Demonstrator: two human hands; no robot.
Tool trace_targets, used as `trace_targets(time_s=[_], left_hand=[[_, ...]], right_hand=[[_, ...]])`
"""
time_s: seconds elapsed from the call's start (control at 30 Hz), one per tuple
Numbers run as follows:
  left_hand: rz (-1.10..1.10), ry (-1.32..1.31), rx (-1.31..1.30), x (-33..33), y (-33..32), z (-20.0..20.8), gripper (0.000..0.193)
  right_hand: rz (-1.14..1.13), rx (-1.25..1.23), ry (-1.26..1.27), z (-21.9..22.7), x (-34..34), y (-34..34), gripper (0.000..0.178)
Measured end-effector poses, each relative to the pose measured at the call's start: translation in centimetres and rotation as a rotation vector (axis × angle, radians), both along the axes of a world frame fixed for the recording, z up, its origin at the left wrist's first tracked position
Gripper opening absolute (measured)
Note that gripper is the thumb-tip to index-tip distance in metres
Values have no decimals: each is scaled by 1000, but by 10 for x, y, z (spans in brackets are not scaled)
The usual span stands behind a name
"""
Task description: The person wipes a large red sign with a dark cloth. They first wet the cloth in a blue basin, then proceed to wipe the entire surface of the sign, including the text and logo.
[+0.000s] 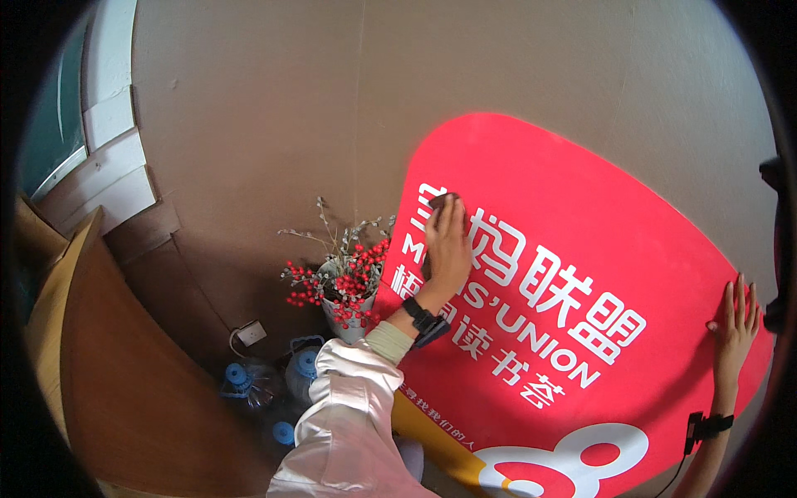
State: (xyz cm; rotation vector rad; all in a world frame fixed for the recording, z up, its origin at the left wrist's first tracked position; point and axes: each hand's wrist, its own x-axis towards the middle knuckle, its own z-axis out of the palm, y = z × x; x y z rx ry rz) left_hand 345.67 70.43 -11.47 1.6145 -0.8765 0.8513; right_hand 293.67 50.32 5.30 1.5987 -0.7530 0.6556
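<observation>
Red round-cornered bd (585, 261); L hand (449, 251) w/ dk obj (444, 200).

Mostly brown wall (266, 108) on my feed, wood way left of the left hand (449, 253)

I've got that wall running up past the hand, a faint vertical line (358, 124) left of it, paler up high and kinda murky lower left. Far left of the hand there's a dark green pane (54, 124) beside stepped white boards (110, 116), and below those a brown wooden panel (141, 382) with a lighter edge (60, 324). Closer in, left of the hand and lower: a berry plant (357, 278) in a pale pot (347, 326), blue-capped bottles (257, 383), a small white box (251, 334) with a cable (234, 344).
</observation>
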Motion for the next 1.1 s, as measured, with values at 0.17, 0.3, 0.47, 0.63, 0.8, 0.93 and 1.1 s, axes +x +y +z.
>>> trace_targets(time_s=[0.17,0.3,0.47,0.63,0.8,0.93,1.1], left_hand=[[20,-177,70,-7,-22,67,67],[45,-265,-2,11,-23,109,66],[34,-81,-39,46,-21,126,65],[66,-7,-84,82,-15,84,60],[114,277,-180,104,0,15,55],[57,485,-324,119,3,0,52],[70,370,-397,117,-12,21,49]], right_hand=[[-32,16,7,0,-1,1,86],[8,-12,21,2,2,6,87],[7,5,19,3,4,10,87],[-5,59,-3,2,2,11,86],[35,9,-5,2,3,10,86],[53,34,-15,3,6,14,87],[30,109,-46,4,10,23,83]])
